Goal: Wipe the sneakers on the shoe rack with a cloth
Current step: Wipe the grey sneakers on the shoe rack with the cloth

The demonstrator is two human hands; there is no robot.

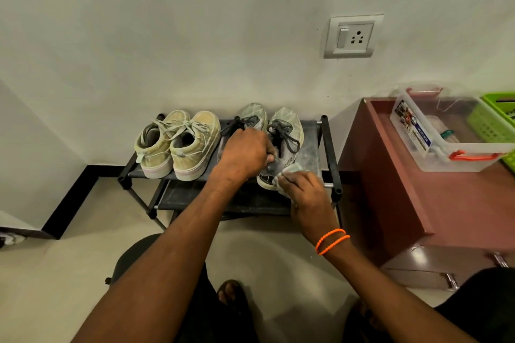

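Head view: cloth [287, 172] at grey sneaker [281, 147] heel, rack [330, 147] edge.

A home, likely an entry corner: a low black shoe rack [328, 147] is standing against a white wall with a switch-and-socket plate [352, 36], worn sneakers [178, 145] are sitting on it, and a maroon cabinet [390, 189] is carrying plastic storage baskets [446, 131].
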